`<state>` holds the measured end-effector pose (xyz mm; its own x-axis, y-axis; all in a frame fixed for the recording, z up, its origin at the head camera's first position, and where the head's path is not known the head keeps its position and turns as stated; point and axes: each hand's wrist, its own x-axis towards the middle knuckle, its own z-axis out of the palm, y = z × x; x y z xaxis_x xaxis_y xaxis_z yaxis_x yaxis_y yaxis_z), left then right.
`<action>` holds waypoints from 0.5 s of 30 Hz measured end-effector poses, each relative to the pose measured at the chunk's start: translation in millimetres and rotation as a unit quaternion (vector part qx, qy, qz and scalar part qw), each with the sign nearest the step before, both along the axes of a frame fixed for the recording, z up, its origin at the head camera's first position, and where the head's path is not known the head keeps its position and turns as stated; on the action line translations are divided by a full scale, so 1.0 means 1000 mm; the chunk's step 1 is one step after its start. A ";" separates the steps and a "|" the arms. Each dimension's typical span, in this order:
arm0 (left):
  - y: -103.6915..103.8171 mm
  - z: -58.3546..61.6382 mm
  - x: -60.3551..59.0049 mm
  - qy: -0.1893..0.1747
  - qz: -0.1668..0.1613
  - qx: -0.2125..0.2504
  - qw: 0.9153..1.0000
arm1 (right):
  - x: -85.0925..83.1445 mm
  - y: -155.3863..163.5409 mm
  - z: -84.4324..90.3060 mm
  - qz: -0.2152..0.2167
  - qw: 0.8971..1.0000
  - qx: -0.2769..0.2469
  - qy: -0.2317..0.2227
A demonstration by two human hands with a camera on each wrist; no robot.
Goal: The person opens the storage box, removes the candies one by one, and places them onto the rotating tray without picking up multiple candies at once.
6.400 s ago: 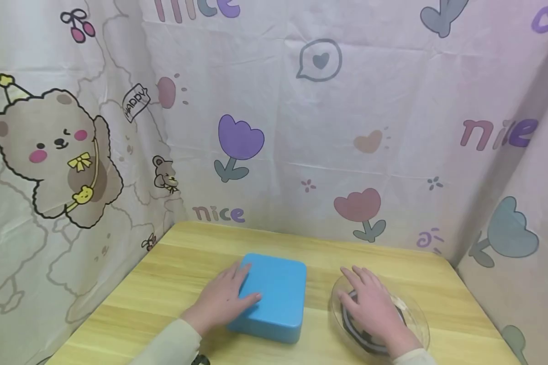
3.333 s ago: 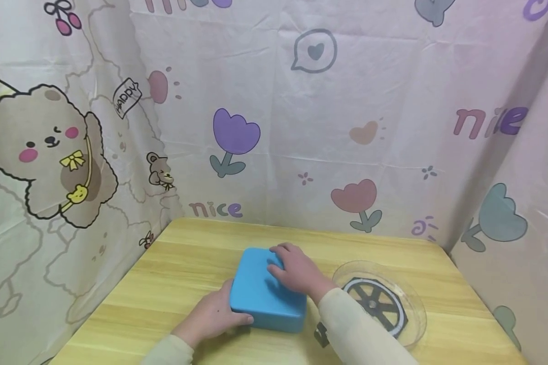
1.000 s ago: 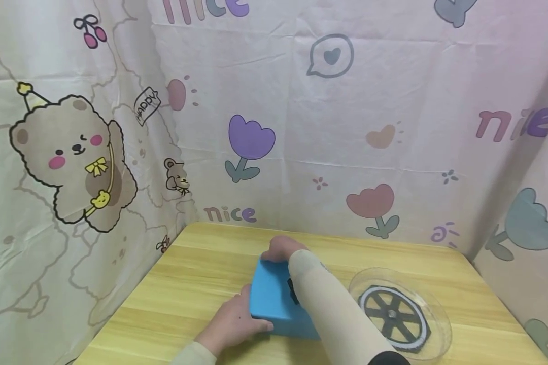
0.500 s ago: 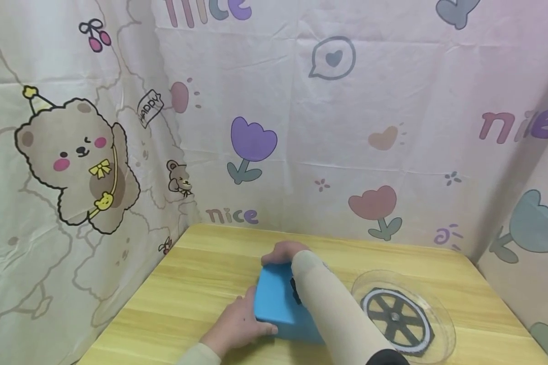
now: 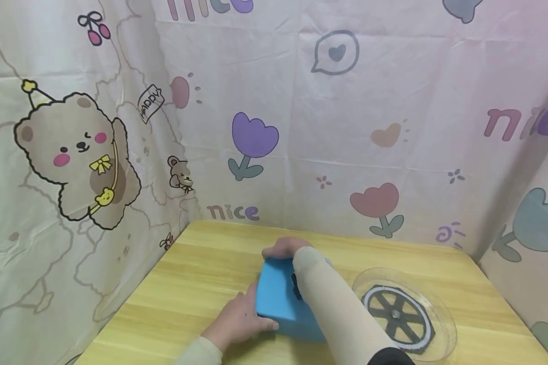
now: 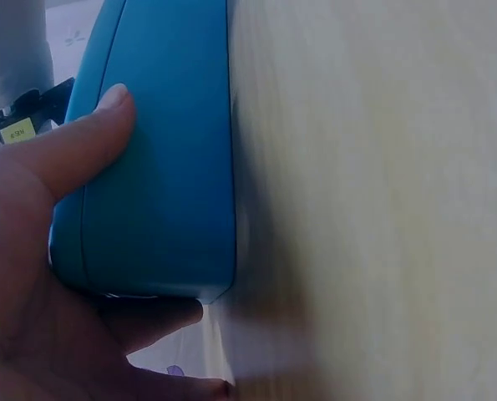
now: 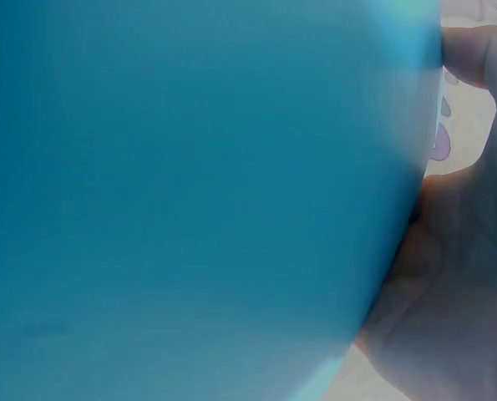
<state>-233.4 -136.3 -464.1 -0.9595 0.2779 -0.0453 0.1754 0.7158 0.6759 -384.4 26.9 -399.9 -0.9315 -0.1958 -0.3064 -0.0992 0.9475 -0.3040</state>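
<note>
Head view: a blue box (image 5: 276, 299) sits on the wooden table (image 5: 187, 284), left of centre and towards the near edge. The left hand (image 5: 239, 322) grasps its near left corner, fingers wrapped along the side and thumb at the front edge. The right hand (image 5: 285, 248) reaches across the top and curls over the far edge; its cream sleeve (image 5: 338, 314) covers much of the lid. Whether the box is lifted off the table cannot be told from this view. A clear round dish (image 5: 438, 314) with a dark spoked disc (image 5: 397, 319) in it stands just right of the box, apart from both hands. Printed cloth (image 5: 301, 126) hangs behind and beside the table. Left wrist view: the thumb (image 6: 85, 146) lies pressed on the box's side wall across the lid seam, and fingers (image 6: 152, 322) curl round the corner beneath, a firm clasp on the box (image 6: 160, 167), which lies against the table surface (image 6: 373, 184). Right wrist view: the blue box (image 7: 198, 192) fills nearly the whole frame; a fingertip (image 7: 478, 54) hooks over its edge at upper right and the palm (image 7: 448, 276) lies close against it, grasping the box.
</note>
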 end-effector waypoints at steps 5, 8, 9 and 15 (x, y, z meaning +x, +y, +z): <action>0.000 0.002 0.000 -0.007 -0.002 0.002 1.000 | 0.006 0.002 0.006 0.018 1.000 -0.011 0.013; 0.000 0.002 0.000 0.000 -0.003 0.001 1.000 | 0.009 0.006 0.006 0.043 0.999 -0.018 0.020; -0.001 0.002 0.000 0.003 -0.004 0.000 1.000 | 0.009 0.008 0.006 0.051 0.998 -0.020 0.024; -0.002 0.004 0.000 0.007 0.002 -0.003 1.000 | 0.013 0.029 0.010 0.060 0.997 -0.042 0.035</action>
<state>-233.1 -138.0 -460.3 -0.9610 0.2745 -0.0344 0.1821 0.7210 0.6685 -371.4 56.0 -390.2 -0.9184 -0.3296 -0.2187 -0.2347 0.8991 -0.3694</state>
